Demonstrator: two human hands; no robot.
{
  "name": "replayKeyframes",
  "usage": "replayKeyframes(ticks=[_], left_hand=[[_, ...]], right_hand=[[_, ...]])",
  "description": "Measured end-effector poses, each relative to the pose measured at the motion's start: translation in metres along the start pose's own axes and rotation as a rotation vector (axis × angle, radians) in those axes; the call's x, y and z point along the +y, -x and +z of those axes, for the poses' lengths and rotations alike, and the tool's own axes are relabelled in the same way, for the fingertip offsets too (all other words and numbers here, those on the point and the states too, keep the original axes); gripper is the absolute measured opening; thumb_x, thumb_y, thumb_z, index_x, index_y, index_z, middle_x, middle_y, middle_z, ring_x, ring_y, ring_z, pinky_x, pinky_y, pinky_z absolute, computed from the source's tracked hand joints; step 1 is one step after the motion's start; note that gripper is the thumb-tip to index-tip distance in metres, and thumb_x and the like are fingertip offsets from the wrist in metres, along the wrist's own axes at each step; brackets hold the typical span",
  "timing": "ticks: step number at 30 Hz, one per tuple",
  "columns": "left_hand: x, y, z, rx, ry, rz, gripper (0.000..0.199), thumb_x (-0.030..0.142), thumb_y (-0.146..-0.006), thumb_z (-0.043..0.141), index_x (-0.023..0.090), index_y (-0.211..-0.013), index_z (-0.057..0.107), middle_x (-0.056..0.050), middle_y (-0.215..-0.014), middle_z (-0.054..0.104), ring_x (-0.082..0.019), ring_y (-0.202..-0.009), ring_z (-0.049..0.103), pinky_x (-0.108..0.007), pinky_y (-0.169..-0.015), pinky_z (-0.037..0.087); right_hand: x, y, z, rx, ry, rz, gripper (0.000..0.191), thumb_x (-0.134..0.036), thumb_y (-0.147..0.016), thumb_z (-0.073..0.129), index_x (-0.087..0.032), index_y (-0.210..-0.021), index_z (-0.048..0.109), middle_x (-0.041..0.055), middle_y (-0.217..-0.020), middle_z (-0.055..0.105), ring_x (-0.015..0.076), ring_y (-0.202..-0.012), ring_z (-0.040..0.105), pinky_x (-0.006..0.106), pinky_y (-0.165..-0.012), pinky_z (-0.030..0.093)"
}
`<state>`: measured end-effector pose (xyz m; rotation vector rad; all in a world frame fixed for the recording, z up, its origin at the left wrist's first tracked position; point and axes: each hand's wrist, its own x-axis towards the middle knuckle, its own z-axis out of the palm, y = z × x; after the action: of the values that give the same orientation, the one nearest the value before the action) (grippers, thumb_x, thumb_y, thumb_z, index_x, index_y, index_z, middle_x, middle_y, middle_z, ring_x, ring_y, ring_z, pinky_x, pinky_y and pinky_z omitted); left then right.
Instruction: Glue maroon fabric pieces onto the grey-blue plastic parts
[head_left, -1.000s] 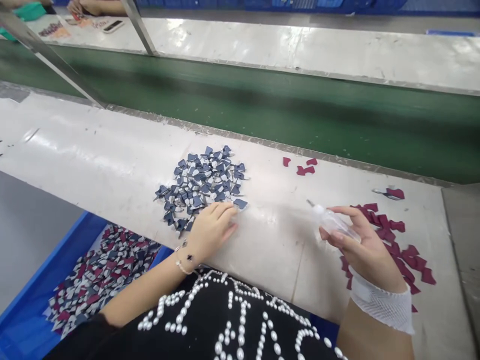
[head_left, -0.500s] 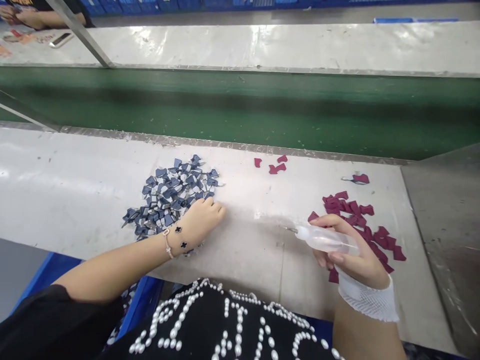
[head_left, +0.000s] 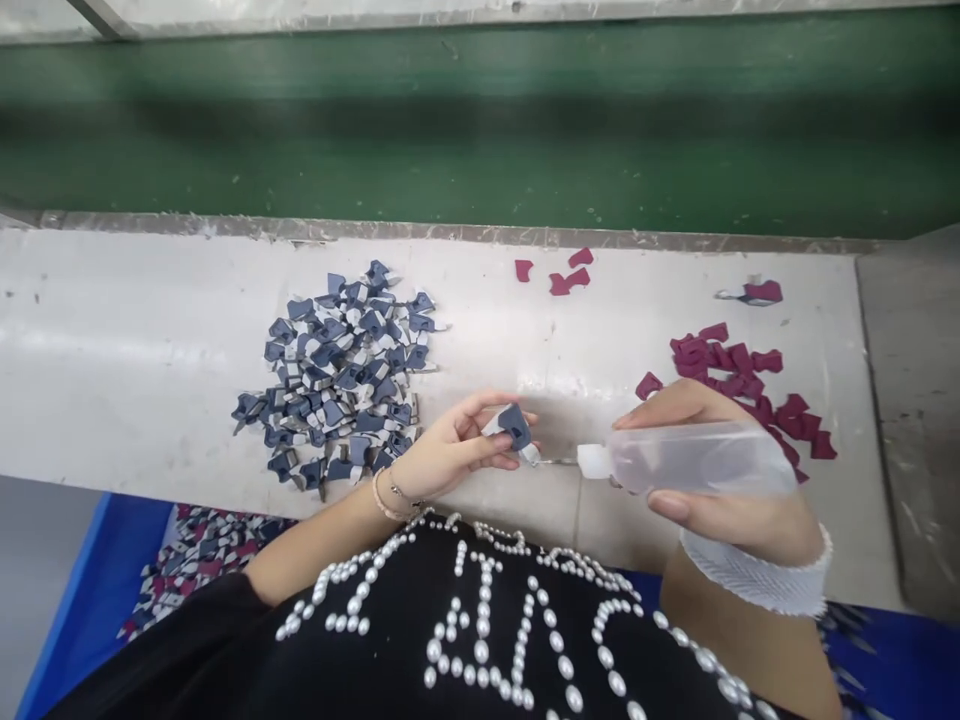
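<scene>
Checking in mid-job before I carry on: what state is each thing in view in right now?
left hand: pinching a piece between fingers and thumb
navy-and-white piece: held in the left hand
right hand: gripping the bottle
clear plastic squeeze bottle: held nearly level
metal needle tip: pointing at the held piece; contact unclear
navy-and-white pile: loose heap
maroon pieces: loosely scattered
blue crate: holding mixed pieces

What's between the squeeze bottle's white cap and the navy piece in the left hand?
Only a thin metal needle tip, seen in the head view, reaching from the squeeze bottle's white cap toward the navy piece.
</scene>
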<state>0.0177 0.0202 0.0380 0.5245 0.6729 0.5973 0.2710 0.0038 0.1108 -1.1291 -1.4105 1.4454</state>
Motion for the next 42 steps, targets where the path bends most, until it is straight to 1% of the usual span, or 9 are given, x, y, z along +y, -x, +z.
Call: replayKeyframes(ticks=[9, 15, 19, 21, 24, 29, 34, 38, 42], left_hand=[[0.000, -0.001, -0.006, -0.004, -0.142, 0.044, 0.038, 0.019, -0.084, 0.073, 0.021, -0.119, 0.059, -0.010, -0.136, 0.061, -0.016, -0.102, 0.068, -0.024, -0.080, 0.061], [-0.001, -0.002, -0.010, -0.047, 0.004, -0.060, 0.036, 0.015, -0.084, 0.074, 0.025, -0.103, 0.045, -0.006, -0.133, 0.064, -0.020, -0.097, 0.075, -0.029, -0.078, 0.062], [-0.001, -0.002, -0.010, -0.112, 0.001, -0.068, 0.032, 0.006, -0.074, 0.080, 0.016, -0.082, 0.050, -0.010, -0.148, 0.053, -0.025, -0.126, 0.062, -0.032, -0.101, 0.052], [-0.002, -0.004, -0.009, -0.117, 0.014, -0.072, 0.021, 0.018, -0.082, 0.076, 0.013, -0.077, 0.057, -0.013, -0.152, 0.048, -0.029, -0.131, 0.058, -0.036, -0.107, 0.048], [-0.004, -0.009, -0.006, -0.020, 0.088, -0.042, 0.018, 0.030, -0.095, 0.060, 0.015, -0.100, 0.068, -0.014, -0.146, 0.055, -0.028, -0.128, 0.060, -0.042, -0.111, 0.044], [-0.003, -0.014, -0.004, 0.011, 0.225, -0.139, 0.054, 0.011, -0.090, 0.061, 0.023, -0.141, 0.049, -0.011, -0.138, 0.063, -0.023, -0.136, 0.054, -0.037, -0.116, 0.039], [-0.003, -0.012, -0.004, 0.008, 0.295, -0.201, 0.038, 0.029, -0.099, 0.051, 0.022, -0.136, 0.055, -0.010, -0.139, 0.061, -0.024, -0.122, 0.064, -0.039, -0.114, 0.043], [0.001, -0.005, -0.002, -0.039, 0.257, -0.256, 0.026, 0.024, -0.097, 0.055, 0.017, -0.122, 0.058, -0.014, -0.141, 0.059, -0.025, -0.132, 0.058, -0.039, -0.119, 0.038], [0.006, 0.000, -0.002, -0.098, 0.038, -0.326, 0.019, 0.025, -0.092, 0.066, 0.020, -0.107, 0.054, -0.011, -0.140, 0.058, -0.026, -0.115, 0.070, -0.037, -0.098, 0.056]], right_hand=[[-0.004, -0.011, 0.015, 0.022, 0.059, 0.055, 0.032, -0.023, -0.076, 0.081, -0.030, -0.104, 0.068, -0.0003, -0.090, 0.067, 0.0133, -0.068, 0.062, 0.023, -0.056, 0.051], [-0.001, 0.002, 0.000, 0.098, 0.098, 0.087, 0.038, -0.028, -0.075, 0.082, -0.036, -0.109, 0.067, 0.0004, -0.094, 0.067, 0.0164, -0.075, 0.064, 0.025, -0.058, 0.051], [0.005, 0.009, -0.010, 0.136, 0.073, 0.111, 0.037, -0.031, -0.076, 0.082, -0.036, -0.109, 0.067, 0.0013, -0.094, 0.066, 0.0171, -0.075, 0.063, 0.026, -0.057, 0.051], [0.006, 0.011, -0.010, 0.131, 0.071, 0.105, 0.036, -0.030, -0.076, 0.081, -0.036, -0.109, 0.067, 0.0005, -0.091, 0.065, 0.0161, -0.072, 0.063, 0.025, -0.056, 0.051], [0.005, 0.010, -0.009, 0.105, 0.083, 0.097, 0.035, -0.028, -0.075, 0.082, -0.034, -0.106, 0.068, 0.0006, -0.090, 0.066, 0.0154, -0.069, 0.063, 0.024, -0.053, 0.051], [0.007, 0.009, -0.009, 0.066, 0.072, 0.086, 0.033, -0.026, -0.074, 0.081, -0.030, -0.104, 0.068, 0.0014, -0.090, 0.068, 0.0155, -0.068, 0.064, 0.023, -0.052, 0.051], [0.010, 0.010, -0.011, 0.084, 0.075, 0.091, 0.034, -0.026, -0.075, 0.081, -0.030, -0.106, 0.068, 0.0015, -0.091, 0.068, 0.0146, -0.068, 0.064, 0.023, -0.055, 0.052], [0.011, 0.009, -0.011, 0.063, 0.053, 0.114, 0.031, -0.025, -0.075, 0.081, -0.030, -0.104, 0.068, -0.0005, -0.085, 0.068, 0.0124, -0.066, 0.064, 0.020, -0.055, 0.052], [0.012, 0.007, -0.010, 0.034, 0.047, 0.136, 0.027, -0.026, -0.077, 0.080, -0.029, -0.101, 0.069, -0.0008, -0.082, 0.069, 0.0121, -0.067, 0.066, 0.018, -0.056, 0.052]])
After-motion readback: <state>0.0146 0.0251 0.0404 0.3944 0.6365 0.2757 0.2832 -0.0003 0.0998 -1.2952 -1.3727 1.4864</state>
